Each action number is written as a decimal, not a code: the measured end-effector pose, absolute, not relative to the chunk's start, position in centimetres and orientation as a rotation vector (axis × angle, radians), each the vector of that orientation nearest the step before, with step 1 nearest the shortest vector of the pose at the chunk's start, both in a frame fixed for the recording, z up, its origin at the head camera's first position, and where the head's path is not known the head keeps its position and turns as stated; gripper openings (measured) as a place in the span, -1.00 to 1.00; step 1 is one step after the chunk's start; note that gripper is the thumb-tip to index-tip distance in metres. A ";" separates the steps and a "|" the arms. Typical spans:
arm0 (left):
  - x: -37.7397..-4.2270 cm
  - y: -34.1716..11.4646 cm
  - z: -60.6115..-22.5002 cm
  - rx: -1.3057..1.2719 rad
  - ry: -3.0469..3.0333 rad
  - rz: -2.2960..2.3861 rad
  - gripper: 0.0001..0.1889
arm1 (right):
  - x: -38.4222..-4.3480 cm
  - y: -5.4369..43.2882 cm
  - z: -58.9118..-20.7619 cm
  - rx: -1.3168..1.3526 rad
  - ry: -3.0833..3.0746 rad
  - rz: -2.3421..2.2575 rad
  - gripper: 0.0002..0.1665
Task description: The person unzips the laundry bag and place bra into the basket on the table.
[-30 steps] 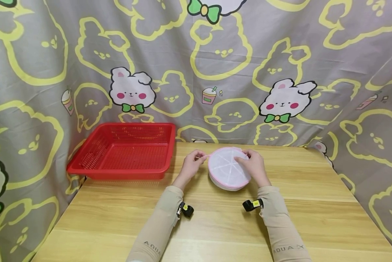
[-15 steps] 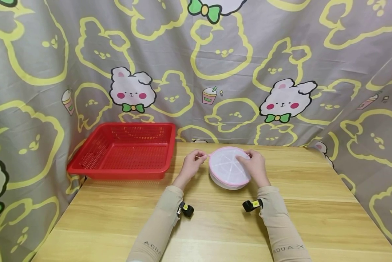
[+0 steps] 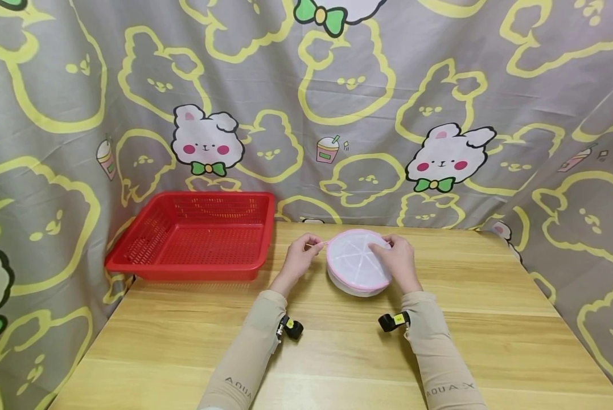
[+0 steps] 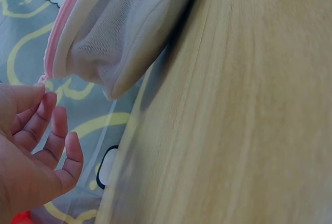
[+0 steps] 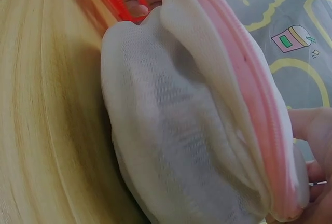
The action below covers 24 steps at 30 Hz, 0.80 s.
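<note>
A round white mesh laundry bag (image 3: 356, 265) with a pink zipper (image 5: 254, 94) round its upper edge sits slightly tilted on the table, between the hands. At its left side, the thumb and forefinger of my left hand (image 3: 302, 255) pinch a small pink end (image 4: 42, 80) of the zipper. The other fingers of that hand are spread and loosely bent in the left wrist view. My right hand (image 3: 400, 262) grips the bag's right rim, thumb lying over the top and fingers behind the edge, partly hidden. Mesh sides sag in soft folds in both wrist views.
To the left on the wooden table (image 3: 326, 353) stands a red perforated plastic basket (image 3: 234, 267), apart from the left hand. A grey cartoon-print curtain (image 3: 357, 182) hangs along the table's back edge and both sides.
The bag and my right hand have shifted very slightly to the right since a second ago. My left hand keeps its pinch at the zipper end, almost still.
</note>
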State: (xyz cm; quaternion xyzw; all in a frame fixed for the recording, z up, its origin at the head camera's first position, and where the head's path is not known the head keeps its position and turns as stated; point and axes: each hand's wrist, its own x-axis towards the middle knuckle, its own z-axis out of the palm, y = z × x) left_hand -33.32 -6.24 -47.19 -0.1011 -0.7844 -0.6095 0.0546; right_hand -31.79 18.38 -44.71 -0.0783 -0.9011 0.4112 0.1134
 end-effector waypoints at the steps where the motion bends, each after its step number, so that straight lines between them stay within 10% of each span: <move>1: -33.3 -6.2 -47.2 -0.307 -2.380 -1.854 -0.88 | -31.8 18.4 -44.7 -0.233 -2.647 1.205 -0.47; 24: -33.3 -6.6 -47.1 -0.343 -2.374 -1.843 -0.88 | -31.8 18.4 -45.1 -0.294 -2.627 1.166 -0.47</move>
